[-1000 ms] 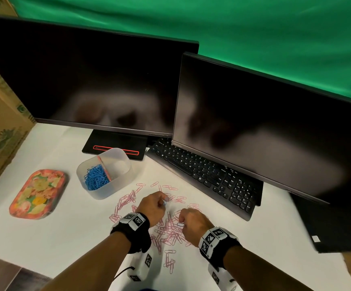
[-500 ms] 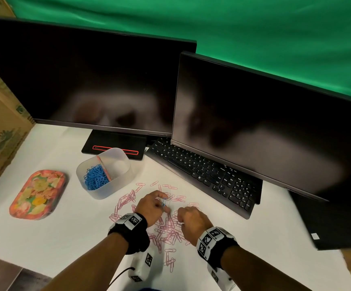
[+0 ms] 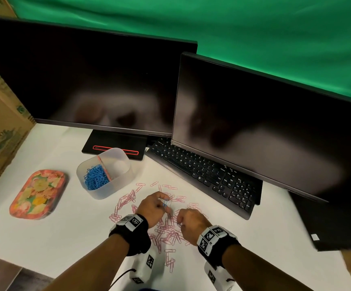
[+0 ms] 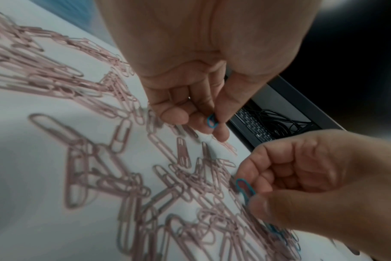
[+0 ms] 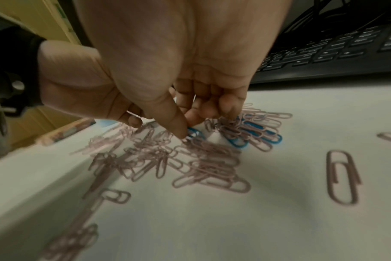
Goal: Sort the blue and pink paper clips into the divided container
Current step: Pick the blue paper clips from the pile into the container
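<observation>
Pinching one blue clip (image 4: 212,121) apiece, the left hand (image 3: 152,206) and right hand (image 3: 191,222) work over the pink clips (image 3: 168,232) on the counter (image 3: 65,238). Best to lift each clear of tangles, then carry it to the divided container (image 3: 115,185)'s blue-filled left compartment.

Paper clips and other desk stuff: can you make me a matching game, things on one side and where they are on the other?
Things:
1. pile of blue paper clips
2. pink paper clips
3. flowery tray
4. keyboard

Places:
A. partly under the right monitor
B. left of the container
C. inside the divided container, left compartment
D. loose on the white table

Pairs: 1-C, 2-D, 3-B, 4-A
</observation>
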Demonstrator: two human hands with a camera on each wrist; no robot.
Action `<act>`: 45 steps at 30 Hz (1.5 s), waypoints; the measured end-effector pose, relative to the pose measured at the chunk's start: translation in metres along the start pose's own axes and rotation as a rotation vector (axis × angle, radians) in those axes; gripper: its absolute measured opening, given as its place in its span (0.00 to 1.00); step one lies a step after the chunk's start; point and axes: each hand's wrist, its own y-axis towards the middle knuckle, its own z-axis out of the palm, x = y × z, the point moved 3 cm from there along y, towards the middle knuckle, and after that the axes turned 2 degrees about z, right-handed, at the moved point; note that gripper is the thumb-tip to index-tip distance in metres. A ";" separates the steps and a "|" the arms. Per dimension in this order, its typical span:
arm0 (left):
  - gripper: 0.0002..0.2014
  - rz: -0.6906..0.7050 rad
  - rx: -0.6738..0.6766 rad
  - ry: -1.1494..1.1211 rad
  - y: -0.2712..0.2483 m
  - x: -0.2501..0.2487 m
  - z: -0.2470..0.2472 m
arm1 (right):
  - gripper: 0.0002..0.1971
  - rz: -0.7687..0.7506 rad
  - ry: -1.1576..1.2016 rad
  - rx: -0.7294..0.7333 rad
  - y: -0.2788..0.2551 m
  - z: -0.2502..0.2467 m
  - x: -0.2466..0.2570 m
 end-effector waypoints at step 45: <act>0.08 0.192 0.149 0.884 0.018 -0.018 0.048 | 0.09 0.021 0.204 -0.190 -0.035 0.000 -0.094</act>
